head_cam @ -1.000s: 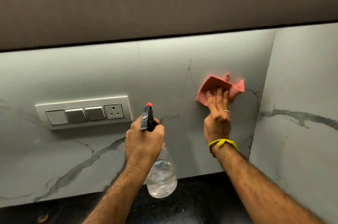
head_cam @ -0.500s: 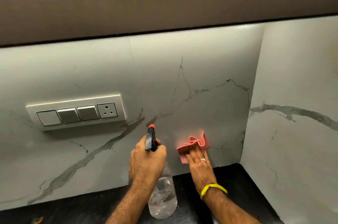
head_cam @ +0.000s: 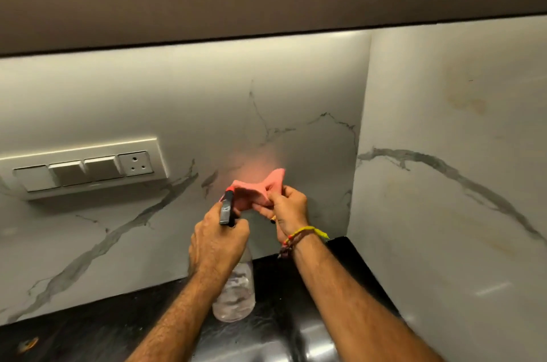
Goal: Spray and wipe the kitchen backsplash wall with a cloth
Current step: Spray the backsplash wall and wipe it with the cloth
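Lifted off the marble since half a second ago, the crumpled pink microfibre cloth [head_cam: 257,191] now hangs bunched in the air just in front of the white grey-veined marble backsplash wall [head_cam: 177,101], low on the panel near the inside corner where the back wall meets the side wall; a pink glow of it reflects on the glossy surface behind. In the head view, the right hand [head_cam: 288,210] pinches the cloth's right end between curled fingers and thumb, palm turned inward, where earlier it pressed the cloth flat to the wall. The left hand [head_cam: 217,243] grips the neck of the clear plastic spray bottle with black trigger head and red nozzle tip [head_cam: 233,287], its nozzle pointing up toward the cloth and wall, its base above the black stone countertop [head_cam: 88,329]; that grip looks unchanged, though the hand sits slightly nearer the cloth. A cream switch plate with three rocker switches and a socket [head_cam: 83,167] sits on the wall well to the left. The step appears to be regathering the cloth; doing it well likely means refolding to a fresh, flat face, then keeping any spray clear of the socket.
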